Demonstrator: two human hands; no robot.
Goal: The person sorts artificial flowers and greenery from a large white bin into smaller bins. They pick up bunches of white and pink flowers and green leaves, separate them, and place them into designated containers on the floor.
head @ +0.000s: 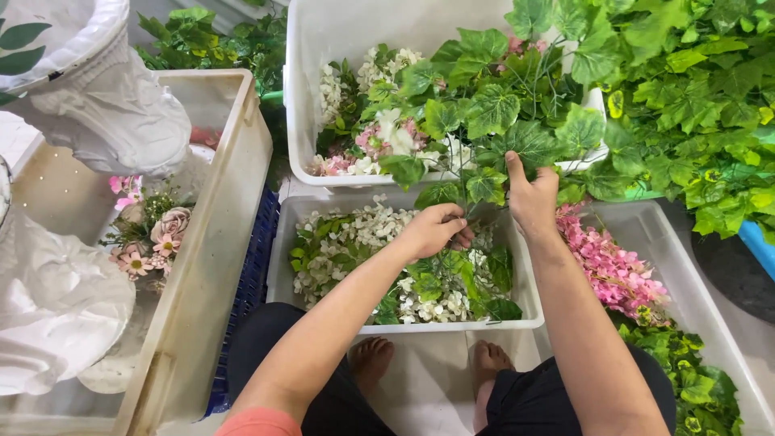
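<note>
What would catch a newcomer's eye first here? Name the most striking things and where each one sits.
First, the two hands at the centre: the left hand and the right hand grip a green leafy vine. Below them a white tub holds white blossoms and leaves. To the right, bright pink flower sprays lie in another tub, and a mass of green foliage fills the upper right.

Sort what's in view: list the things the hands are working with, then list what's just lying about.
In hand:
left hand and right hand, both gripping the green leaf sprig
white bin of white blossoms beneath them

Lying about:
pink flower spray
cream crate with pink and beige blooms
white plastic bags
leafy vines
</note>
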